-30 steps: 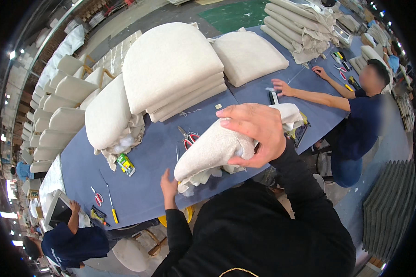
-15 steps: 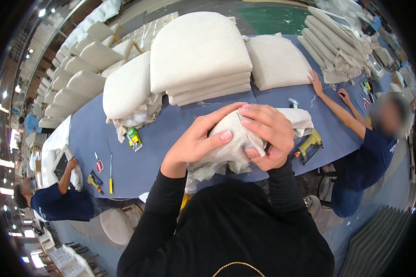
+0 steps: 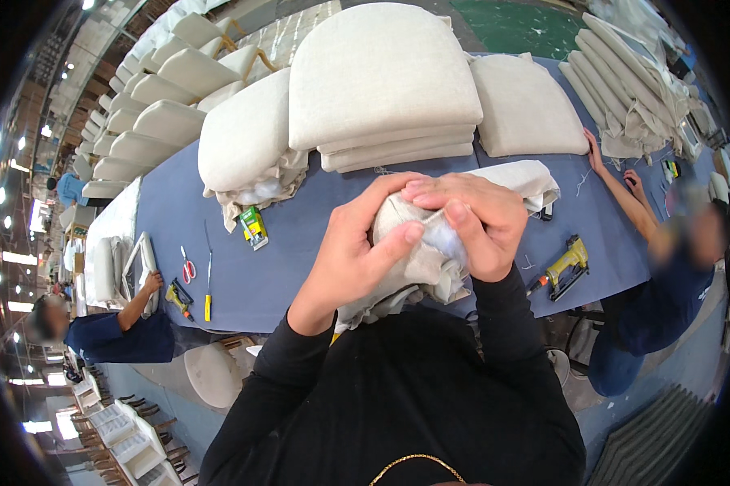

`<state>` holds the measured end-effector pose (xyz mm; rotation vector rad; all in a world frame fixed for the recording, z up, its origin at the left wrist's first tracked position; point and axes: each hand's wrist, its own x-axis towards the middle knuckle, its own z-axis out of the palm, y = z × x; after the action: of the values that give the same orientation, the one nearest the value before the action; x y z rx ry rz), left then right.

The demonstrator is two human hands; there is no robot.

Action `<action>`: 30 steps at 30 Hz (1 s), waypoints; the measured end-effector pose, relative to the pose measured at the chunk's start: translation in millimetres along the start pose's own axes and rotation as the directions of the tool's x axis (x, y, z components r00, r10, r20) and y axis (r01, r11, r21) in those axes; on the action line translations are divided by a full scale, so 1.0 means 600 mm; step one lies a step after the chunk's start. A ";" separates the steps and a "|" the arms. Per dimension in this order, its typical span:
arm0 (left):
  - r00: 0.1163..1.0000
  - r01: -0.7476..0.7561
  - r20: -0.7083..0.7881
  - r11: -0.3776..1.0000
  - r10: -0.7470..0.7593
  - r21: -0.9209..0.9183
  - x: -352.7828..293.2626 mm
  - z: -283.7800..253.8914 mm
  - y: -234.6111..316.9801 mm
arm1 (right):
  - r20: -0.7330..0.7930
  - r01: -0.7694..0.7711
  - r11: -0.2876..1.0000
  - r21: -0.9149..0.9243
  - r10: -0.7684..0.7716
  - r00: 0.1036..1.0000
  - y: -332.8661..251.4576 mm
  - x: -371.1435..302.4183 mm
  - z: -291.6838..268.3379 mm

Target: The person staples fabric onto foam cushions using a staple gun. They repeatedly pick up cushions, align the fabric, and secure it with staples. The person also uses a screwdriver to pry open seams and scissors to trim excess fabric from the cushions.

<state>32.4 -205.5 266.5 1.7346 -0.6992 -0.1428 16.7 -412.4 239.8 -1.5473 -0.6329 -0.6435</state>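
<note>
At the near edge of the table, my left hand (image 3: 357, 251) is wrapped round the side of a beige upholstered cushion (image 3: 417, 271), its thumb lying across the fabric. My right hand (image 3: 482, 219) grips the top and right side of the same cushion, thumb bent over the cloth edge. The two hands' fingertips meet at its top. White stuffing (image 3: 444, 240) shows between the thumbs, under a loose fold of cloth. Below hang gathered fabric edges. One end of the cushion reaches out beyond my right hand; much of it is hidden by the hands.
Finished cushions (image 3: 381, 73) are stacked on the blue table (image 3: 243, 296). A staple gun (image 3: 563, 267) lies right; left are scissors (image 3: 187, 266), a yellow-handled screwdriver (image 3: 208, 300), another staple gun (image 3: 178, 298) and a small green-yellow box (image 3: 253, 228). Co-workers sit at both sides.
My right hand has shifted over the cushion's top, its thumb now higher. White stuffing has come into sight at the cloth edge. The view has shifted; the left co-worker's panel stands differently.
</note>
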 end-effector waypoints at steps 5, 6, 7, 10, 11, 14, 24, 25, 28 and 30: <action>0.987 0.041 -0.160 0.999 -0.035 0.033 0.006 -0.014 -0.018 | -0.540 -0.001 0.996 0.094 0.052 0.840 0.012 -0.025 0.032; 0.970 0.010 -0.243 0.996 0.013 0.094 0.001 -0.012 -0.025 | -0.517 -0.021 0.991 0.132 0.087 0.852 0.022 -0.060 0.034; 0.944 -0.013 -0.324 0.989 0.062 0.150 -0.001 -0.006 -0.031 | -0.488 -0.048 0.985 0.164 0.123 0.864 0.041 -0.117 0.027; 0.832 -0.163 -0.394 0.851 0.391 0.500 -0.006 0.029 -0.037 | -0.330 -0.341 0.933 0.117 0.360 0.872 0.023 -0.190 0.035; 0.798 -0.179 -0.396 0.806 0.455 0.564 -0.011 0.034 -0.042 | -0.295 -0.444 0.886 0.134 0.463 0.836 0.008 -0.192 0.047; 0.834 -0.225 -0.338 0.828 0.437 0.513 -0.031 0.018 -0.061 | -0.188 -0.528 0.825 0.203 0.562 0.805 -0.014 -0.177 0.060; 0.829 -0.277 -0.320 0.835 0.458 0.476 -0.054 0.048 -0.038 | -0.142 -0.546 0.802 0.241 0.586 0.798 -0.088 -0.096 0.067; 0.830 -0.276 -0.313 0.827 0.462 0.489 -0.059 0.053 -0.033 | -0.196 -0.529 0.834 0.159 0.552 0.811 -0.093 -0.092 0.072; 0.856 -0.280 -0.247 0.810 0.453 0.515 -0.078 0.062 -0.017 | -0.300 -0.536 0.844 -0.014 0.508 0.808 -0.104 -0.077 0.069; 0.833 -0.260 -0.296 0.803 0.467 0.536 -0.085 0.072 -0.018 | -0.251 -0.541 0.840 -0.032 0.517 0.818 -0.110 -0.089 0.060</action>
<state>-24.5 -213.9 230.7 1.9586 -0.7809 0.7215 -66.5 -373.2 244.5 -1.6169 0.0278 -0.4194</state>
